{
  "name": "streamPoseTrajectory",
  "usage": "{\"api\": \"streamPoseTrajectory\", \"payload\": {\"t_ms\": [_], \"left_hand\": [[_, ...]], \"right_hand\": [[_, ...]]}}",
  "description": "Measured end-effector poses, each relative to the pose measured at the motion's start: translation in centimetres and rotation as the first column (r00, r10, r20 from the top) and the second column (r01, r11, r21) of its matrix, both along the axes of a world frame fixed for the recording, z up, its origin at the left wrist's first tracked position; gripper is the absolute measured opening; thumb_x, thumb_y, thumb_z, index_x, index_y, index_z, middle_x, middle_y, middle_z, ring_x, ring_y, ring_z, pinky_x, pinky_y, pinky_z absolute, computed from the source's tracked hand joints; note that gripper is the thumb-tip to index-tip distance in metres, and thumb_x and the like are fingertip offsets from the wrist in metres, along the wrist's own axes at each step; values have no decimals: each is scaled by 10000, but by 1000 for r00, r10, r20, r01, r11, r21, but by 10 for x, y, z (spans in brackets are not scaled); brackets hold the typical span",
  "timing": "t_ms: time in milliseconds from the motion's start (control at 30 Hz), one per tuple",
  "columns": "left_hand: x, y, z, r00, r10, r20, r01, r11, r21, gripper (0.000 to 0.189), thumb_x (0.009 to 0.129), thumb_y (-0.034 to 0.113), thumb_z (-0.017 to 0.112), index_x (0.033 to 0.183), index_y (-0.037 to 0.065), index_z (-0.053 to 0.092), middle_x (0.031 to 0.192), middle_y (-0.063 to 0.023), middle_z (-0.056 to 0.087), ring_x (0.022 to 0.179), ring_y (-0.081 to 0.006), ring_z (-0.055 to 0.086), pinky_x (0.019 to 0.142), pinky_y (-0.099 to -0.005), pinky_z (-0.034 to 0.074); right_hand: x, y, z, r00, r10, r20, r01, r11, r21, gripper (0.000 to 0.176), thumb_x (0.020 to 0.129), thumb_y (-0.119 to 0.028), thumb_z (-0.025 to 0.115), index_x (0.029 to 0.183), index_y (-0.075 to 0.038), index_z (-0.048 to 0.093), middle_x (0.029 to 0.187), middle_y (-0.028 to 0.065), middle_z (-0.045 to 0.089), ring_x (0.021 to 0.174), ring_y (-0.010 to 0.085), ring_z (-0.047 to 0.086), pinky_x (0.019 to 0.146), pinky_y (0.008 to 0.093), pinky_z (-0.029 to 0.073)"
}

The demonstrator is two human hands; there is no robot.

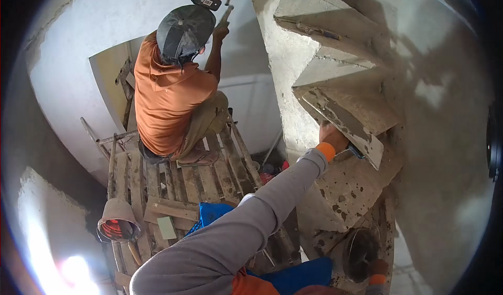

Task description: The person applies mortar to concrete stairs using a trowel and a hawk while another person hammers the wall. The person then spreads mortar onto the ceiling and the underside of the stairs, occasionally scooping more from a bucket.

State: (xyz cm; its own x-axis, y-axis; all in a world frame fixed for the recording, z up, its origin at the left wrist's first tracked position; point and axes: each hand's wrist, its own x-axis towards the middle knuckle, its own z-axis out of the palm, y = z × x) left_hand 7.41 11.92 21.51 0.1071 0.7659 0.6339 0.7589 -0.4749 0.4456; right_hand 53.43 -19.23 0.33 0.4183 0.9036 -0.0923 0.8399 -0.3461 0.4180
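My left hand reaches out to the stair steps. It is closed round the dark handle of a long plastering trowel, whose mortar-smeared blade lies tilted against the edge of a concrete step. At the lower right, my right hand is beside a dark, mortar-stained round container. Its fingers are too dim and small to make out. Wet-looking mortar spots mark the concrete face below the trowel.
A co-worker in an orange shirt squats on a slatted wooden platform, holding a tool to the white wall. A bucket lies tipped there near wood scraps and a blue cloth-like item. Another tool rests on a higher step.
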Motion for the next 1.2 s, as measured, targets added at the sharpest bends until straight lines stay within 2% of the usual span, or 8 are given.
{"api": "streamPoseTrajectory", "payload": {"t_ms": [133, 433, 533, 633, 833, 933, 1133, 1200], "left_hand": [[1, 3, -2, 1000, 13, -19, -12, 999, 40, 371, 817, 307, 496, 1150, 176, 595, 1253, -60, 529, 1180, -287, 437, 999, -461, 287], [0, -1, 2, 999, 15, -49, -17, 999, -45, 397, 831, 322, 480, 1200, 200, 561, 1308, -43, 481, 1225, -262, 399, 1027, -477, 237], [0, -1, 2, 999, 3, -41, -5, 998, -57, 398, 836, 322, 473, 1205, 198, 557, 1306, -47, 484, 1228, -261, 397, 1031, -471, 233], [2, 3, -2, 999, 19, -42, -20, 1000, -23, 399, 830, 319, 480, 1201, 194, 559, 1300, -50, 489, 1222, -264, 403, 1026, -468, 242], [1, 0, 1, 998, 29, -58, -28, 1000, 9, 397, 827, 314, 488, 1195, 187, 561, 1293, -56, 495, 1213, -266, 411, 1017, -465, 253], [0, -1, 4, 999, 3, -36, -6, 997, -73, 391, 825, 312, 491, 1189, 191, 567, 1287, -57, 500, 1210, -266, 413, 1013, -462, 259], [-1, -2, 4, 1000, -23, 0, 23, 995, -101, 393, 822, 313, 494, 1188, 192, 568, 1291, -51, 496, 1203, -267, 418, 1011, -460, 265], [-1, -2, 3, 1000, -11, -23, 9, 997, -71, 398, 821, 315, 493, 1194, 193, 563, 1297, -47, 491, 1208, -266, 412, 1013, -462, 263]], "right_hand": [[-4, -4, 8, 998, 59, -37, -59, 998, 10, 219, 614, -306, 717, 754, -145, 671, 852, 100, 646, 781, 280, 642, 673, 393, 526], [-11, 2, 6, 995, -44, 89, 47, 999, -28, 268, 644, -386, 706, 708, -130, 657, 733, 89, 642, 713, 259, 651, 612, 392, 518], [-42, 0, 35, 998, 9, 69, -6, 999, -54, 286, 656, -403, 694, 714, -124, 660, 740, 89, 643, 717, 257, 652, 610, 389, 519], [-17, -3, 12, 994, 73, 83, -74, 997, 17, 305, 650, -421, 695, 726, -128, 664, 733, 85, 642, 733, 252, 652, 630, 375, 519], [-21, 0, 18, 996, 4, 85, 6, 994, -112, 305, 655, -399, 683, 804, -134, 665, 829, 92, 651, 788, 253, 647, 662, 363, 517], [-23, 1, 21, 999, -21, 29, 25, 989, -147, 353, 647, -414, 687, 842, -121, 658, 873, 103, 647, 812, 257, 644, 675, 362, 514], [-5, -7, 2, 986, 87, 142, -77, 994, -74, 377, 630, -410, 689, 864, -116, 654, 876, 100, 649, 788, 261, 647, 658, 368, 515], [1, -4, -1, 994, 55, 97, -46, 995, -93, 375, 625, -402, 695, 874, -124, 655, 877, 93, 650, 794, 262, 649, 654, 374, 519]]}}
